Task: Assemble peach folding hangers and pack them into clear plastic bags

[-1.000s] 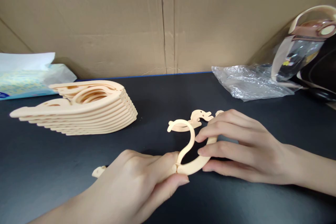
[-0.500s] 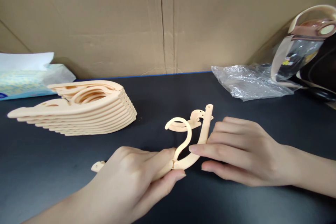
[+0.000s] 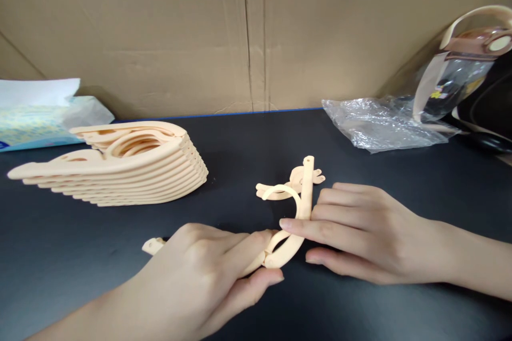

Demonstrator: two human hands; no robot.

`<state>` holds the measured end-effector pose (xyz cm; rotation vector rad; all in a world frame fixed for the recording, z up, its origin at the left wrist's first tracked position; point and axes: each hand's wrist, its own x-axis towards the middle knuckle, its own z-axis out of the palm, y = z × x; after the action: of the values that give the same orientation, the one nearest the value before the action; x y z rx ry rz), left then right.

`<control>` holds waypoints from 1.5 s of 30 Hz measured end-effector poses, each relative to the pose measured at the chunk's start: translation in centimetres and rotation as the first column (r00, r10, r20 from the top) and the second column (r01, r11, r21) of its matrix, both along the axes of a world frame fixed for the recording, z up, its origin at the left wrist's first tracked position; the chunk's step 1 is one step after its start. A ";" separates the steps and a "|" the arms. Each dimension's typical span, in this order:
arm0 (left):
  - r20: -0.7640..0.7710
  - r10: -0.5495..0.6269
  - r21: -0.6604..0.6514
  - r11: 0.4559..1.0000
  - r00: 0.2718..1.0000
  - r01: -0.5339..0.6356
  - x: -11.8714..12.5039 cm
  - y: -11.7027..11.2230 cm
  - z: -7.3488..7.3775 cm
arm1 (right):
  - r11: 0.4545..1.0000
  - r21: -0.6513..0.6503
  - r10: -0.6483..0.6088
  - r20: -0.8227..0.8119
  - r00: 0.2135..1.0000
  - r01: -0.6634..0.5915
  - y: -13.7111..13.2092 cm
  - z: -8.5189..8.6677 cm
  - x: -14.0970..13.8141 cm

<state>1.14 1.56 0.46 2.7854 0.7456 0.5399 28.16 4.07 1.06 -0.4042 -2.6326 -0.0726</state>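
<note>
A cream folding clothes hanger (image 3: 280,257) is held low over the dark table between my hands, its hook curving up from the central joint. My left hand (image 3: 212,266) is closed around one arm, whose holed end pokes out at the left. My right hand (image 3: 368,234) has its index fingertip over the other arm, which stands nearly upright; the remaining fingers are partly behind that arm and the thumb is apart below. Just behind lies a loose cream hanger piece (image 3: 276,194), partly covered by the raised arm and hook.
A neat stack of folded cream hangers (image 3: 160,184) stands at the left. Beyond it lies a tissue pack (image 3: 36,122). Crumpled clear plastic (image 3: 384,128) and a drinking bottle (image 3: 456,80) are at the right. A cardboard wall (image 3: 180,37) closes off the back.
The hanger's right arm has swung a little leftward with my right fingers. The hook has tipped to the right, and its curve now meets that arm.
</note>
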 end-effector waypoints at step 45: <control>0.093 0.170 0.146 0.972 0.981 -0.182 0.1 0.4 -0.6 | 0.959 -0.137 -0.238 0.089 0.967 0.249 4.3 1.1 3.9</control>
<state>1.22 1.95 -0.11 2.8323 0.9788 0.7682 32.09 8.35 2.17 -0.7903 -2.6532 0.0285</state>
